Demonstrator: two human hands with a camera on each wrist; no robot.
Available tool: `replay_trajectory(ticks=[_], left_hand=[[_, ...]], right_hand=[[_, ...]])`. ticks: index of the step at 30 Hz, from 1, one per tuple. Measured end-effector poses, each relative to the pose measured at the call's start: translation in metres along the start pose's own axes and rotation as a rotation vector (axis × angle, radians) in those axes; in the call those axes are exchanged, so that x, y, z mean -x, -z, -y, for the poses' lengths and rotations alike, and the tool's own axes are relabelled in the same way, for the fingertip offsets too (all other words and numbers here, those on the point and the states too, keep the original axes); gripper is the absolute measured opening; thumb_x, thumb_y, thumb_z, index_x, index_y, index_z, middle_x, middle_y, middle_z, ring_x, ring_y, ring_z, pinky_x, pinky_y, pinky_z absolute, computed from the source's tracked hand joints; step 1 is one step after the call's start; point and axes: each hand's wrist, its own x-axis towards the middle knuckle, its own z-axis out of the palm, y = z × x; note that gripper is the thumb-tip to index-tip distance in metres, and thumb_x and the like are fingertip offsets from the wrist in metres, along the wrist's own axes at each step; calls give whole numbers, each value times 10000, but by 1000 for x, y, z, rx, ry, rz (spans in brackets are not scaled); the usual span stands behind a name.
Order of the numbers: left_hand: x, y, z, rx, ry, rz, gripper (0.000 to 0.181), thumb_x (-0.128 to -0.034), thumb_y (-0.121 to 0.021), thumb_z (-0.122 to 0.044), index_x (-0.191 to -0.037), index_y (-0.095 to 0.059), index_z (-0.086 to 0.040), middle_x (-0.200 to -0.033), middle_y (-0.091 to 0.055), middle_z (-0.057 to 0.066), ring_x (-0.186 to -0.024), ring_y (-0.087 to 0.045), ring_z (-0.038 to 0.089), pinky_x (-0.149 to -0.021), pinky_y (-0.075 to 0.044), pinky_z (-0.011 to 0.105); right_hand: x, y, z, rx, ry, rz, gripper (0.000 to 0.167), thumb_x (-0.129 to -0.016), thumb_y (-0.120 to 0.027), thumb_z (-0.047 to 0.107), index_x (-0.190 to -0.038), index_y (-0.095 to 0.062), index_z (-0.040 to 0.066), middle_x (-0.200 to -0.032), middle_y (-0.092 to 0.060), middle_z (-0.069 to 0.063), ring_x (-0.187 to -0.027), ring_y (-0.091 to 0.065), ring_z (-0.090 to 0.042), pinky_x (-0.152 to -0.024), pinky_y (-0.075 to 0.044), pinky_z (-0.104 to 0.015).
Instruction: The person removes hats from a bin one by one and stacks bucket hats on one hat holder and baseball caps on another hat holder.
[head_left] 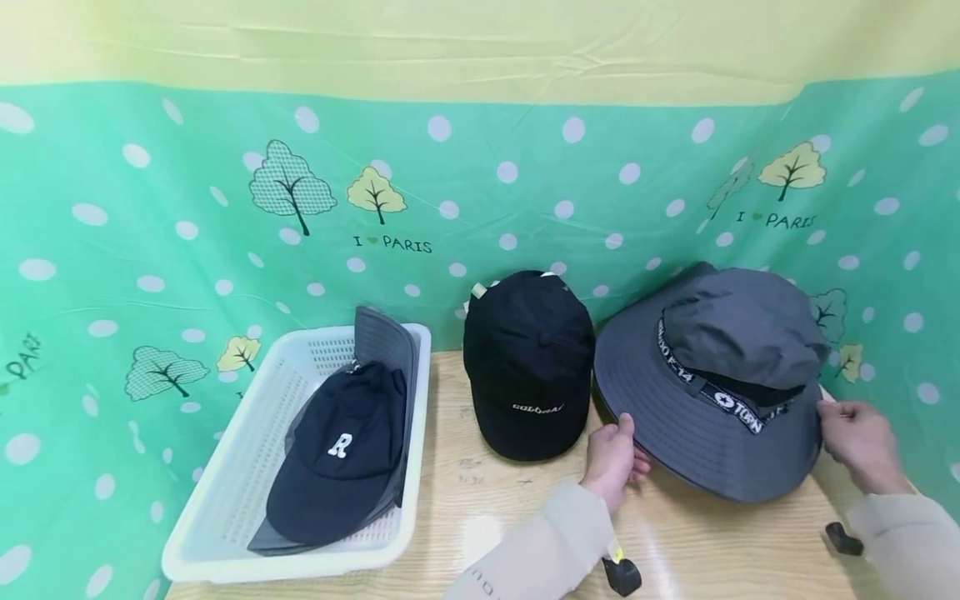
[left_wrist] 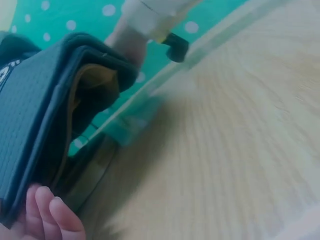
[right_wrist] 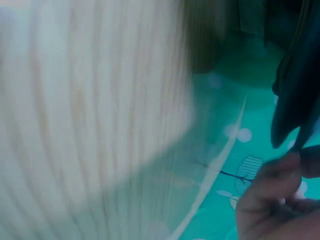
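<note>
A dark grey wide-brimmed bucket hat [head_left: 738, 333] with a lettered band is at the right of the table. My left hand [head_left: 613, 457] pinches its brim at the left front, thumb on top and fingers beneath. On the opposite side, my right hand [head_left: 862, 437] pinches the brim's right edge. In the left wrist view the brim [left_wrist: 35, 120] is lifted off the tabletop, its underside showing, with my left fingers [left_wrist: 50, 212] curled under it. In the right wrist view my right hand [right_wrist: 280, 195] grips the blurred brim edge. Just left of the hat stands a black baseball cap [head_left: 532, 367].
A white plastic basket [head_left: 217, 467] at the left holds a navy cap [head_left: 337, 458] with a white R and another grey hat. A green polka-dot cloth [head_left: 480, 200] hangs behind and at both sides of the wooden table [head_left: 465, 508]. Black strap ends [head_left: 621, 575] hang at the wrists.
</note>
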Motion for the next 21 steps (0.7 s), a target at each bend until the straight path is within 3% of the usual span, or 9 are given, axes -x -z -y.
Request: replay_trajectory(ticks=[4,9,16,21], left_hand=[[9,6,2,-62,-20,7,316,-964,-550,-331,-766,-528,-85,-550,-557,33,-412,-452,99,-368,-349,180],[24,14,1,-132,-73,58,281,-936,-599,-313,-770,-514,-102,-549,-539,15,-439,-469,116,-405,-370,205],[44,29,-9,-245,-199,187,221,-916,-626,-244,-750,-537,-127,-536,-531,-21,-466,-509,93,-449,-401,193],[53,39,-21,-306,-285,261,189,-909,-628,-229,-765,-544,-138,-556,-528,-55,-483,-517,53,-460,-403,185]], right_hand=[[6,3,9,58,-29,-164,494,-979,-371,331,-1164,-508,-106,-894,-573,-209,-578,-467,-159,-470,-400,-315],[21,1,29,42,-22,-278,477,-969,-384,310,-1216,-521,-74,-886,-550,-145,-575,-445,-126,-461,-379,-275],[50,-5,70,-55,106,-373,336,-965,-468,316,-1096,-584,30,-676,-496,173,-556,-450,-26,-472,-376,-194],[68,-14,92,-148,179,-458,114,-943,-550,230,-911,-600,133,-657,-494,181,-565,-441,-2,-495,-350,-138]])
